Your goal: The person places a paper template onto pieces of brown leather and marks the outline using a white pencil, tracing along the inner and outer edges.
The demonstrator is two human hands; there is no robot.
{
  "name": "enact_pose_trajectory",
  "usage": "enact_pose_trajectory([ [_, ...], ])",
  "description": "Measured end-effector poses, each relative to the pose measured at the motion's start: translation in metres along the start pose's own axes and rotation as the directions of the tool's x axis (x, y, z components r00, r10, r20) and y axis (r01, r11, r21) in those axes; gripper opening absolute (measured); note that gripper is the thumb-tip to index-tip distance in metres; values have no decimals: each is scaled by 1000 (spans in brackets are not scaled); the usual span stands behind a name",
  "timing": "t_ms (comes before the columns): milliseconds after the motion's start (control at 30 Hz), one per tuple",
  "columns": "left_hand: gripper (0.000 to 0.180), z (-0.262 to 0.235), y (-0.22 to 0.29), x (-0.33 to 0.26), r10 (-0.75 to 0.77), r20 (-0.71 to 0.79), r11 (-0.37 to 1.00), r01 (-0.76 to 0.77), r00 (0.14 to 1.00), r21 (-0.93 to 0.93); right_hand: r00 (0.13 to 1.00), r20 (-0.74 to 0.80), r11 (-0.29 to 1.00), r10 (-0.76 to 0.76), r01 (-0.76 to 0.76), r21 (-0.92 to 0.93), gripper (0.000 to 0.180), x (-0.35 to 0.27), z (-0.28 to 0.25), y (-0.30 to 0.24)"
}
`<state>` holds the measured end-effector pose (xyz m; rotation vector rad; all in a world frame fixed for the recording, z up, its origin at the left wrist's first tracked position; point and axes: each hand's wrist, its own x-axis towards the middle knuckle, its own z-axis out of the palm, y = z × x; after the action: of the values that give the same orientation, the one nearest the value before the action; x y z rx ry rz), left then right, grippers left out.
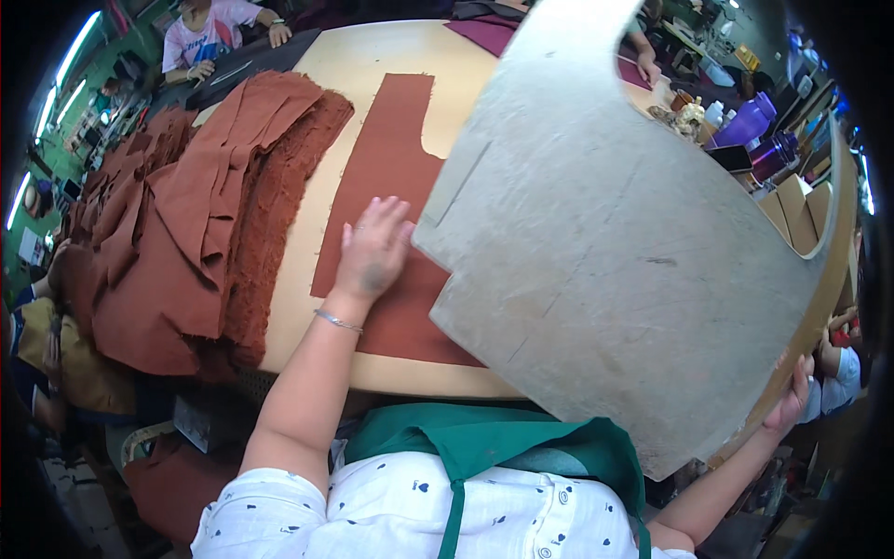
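Note:
My left hand [374, 247] lies flat, fingers apart, on a rust-brown cut fabric piece [384, 158] spread on the pale wooden table [349, 56]. My right hand [790, 401] grips the lower right edge of a large grey board template [615, 233] with a curved notch at its top. The board is lifted and tilted over the right part of the fabric piece, hiding it. Its left corner sits just right of my left hand's fingertips.
A thick stack of rust-brown cut pieces [205, 214] lies at the table's left. A person in a white shirt [209, 37] sits at the far left end. Maroon fabric [489, 33] lies far back. Purple containers [759, 130] and cardboard boxes [792, 205] stand right.

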<state>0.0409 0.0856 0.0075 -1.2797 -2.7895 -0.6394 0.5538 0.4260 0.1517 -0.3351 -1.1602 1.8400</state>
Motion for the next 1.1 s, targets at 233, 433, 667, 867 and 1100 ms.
enact_pose_trajectory([
  [233,61,-76,-27,11,158,224,-166,250,962,-954,990,-127,959,68,-100,-265,9,48,88,133],
  [433,48,-88,-58,27,-213,180,161,216,960,-963,982,-163,886,98,-160,-436,39,104,97,237],
  [667,52,-45,-73,60,-300,248,500,373,921,-781,986,-165,597,20,-144,-790,38,150,89,285],
  [867,79,-33,-71,51,-282,83,778,278,956,-564,984,39,170,-172,68,-983,34,150,95,291],
  [1100,90,-26,-78,49,-284,81,827,287,955,-483,978,74,-27,-193,70,-997,32,151,92,298],
])
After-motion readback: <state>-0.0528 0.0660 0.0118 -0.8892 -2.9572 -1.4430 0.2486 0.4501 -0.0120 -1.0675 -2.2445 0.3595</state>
